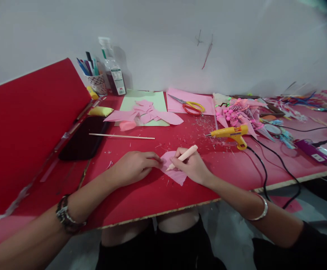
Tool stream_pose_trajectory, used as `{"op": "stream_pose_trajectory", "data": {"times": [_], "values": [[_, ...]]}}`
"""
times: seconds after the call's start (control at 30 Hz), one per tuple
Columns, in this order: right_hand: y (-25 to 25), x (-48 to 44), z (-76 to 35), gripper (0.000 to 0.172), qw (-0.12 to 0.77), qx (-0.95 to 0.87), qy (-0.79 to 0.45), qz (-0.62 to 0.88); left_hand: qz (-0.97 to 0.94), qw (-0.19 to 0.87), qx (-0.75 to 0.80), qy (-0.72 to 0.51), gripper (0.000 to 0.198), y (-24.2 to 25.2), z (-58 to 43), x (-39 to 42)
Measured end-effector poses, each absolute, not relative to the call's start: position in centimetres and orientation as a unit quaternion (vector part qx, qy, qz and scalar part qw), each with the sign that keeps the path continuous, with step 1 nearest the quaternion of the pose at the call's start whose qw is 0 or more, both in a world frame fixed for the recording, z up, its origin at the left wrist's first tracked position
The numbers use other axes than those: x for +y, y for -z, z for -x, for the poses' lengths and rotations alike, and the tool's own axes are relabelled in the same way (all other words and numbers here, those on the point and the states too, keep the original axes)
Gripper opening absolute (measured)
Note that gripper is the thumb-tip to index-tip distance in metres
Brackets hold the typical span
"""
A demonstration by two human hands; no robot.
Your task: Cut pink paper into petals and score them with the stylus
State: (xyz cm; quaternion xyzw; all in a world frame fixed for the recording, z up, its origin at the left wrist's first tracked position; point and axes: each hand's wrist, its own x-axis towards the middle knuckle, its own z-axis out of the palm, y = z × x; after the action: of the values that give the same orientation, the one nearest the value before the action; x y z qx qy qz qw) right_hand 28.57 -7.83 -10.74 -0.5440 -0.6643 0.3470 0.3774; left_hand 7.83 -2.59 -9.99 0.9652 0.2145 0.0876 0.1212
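In my right hand (193,167) is a pale peach marker pen (190,152), its tip on a pink paper piece (177,176) that lies on the red tabletop. My left hand (132,167) has its fingertips closed on the left edge of that piece and steadies it. Beyond my left hand lies a thin wooden stick (121,136). A yellow hot glue gun (230,133) rests to the right of the paper, its nozzle pointing left. Any mark under the pen tip is too small to make out.
Behind are cut pink paper pieces (145,112) on a pale green sheet (126,99), and scissors (190,106) on pink sheets (180,98). Pink cone crafts (242,112) are heaped right. A pen cup (97,84), bottle (115,75) and dark phone (81,140) stand or lie left.
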Motion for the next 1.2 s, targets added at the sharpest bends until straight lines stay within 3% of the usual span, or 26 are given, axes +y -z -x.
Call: {"op": "stream_pose_trajectory", "data": {"times": [1.2], "values": [[11.0, -10.1, -34.8, 0.027, 0.407, -0.612, -0.268, 0.623, -0.961, 0.125, 0.231, -0.084, 0.038, 9.7, -8.0, -2.6]]}}
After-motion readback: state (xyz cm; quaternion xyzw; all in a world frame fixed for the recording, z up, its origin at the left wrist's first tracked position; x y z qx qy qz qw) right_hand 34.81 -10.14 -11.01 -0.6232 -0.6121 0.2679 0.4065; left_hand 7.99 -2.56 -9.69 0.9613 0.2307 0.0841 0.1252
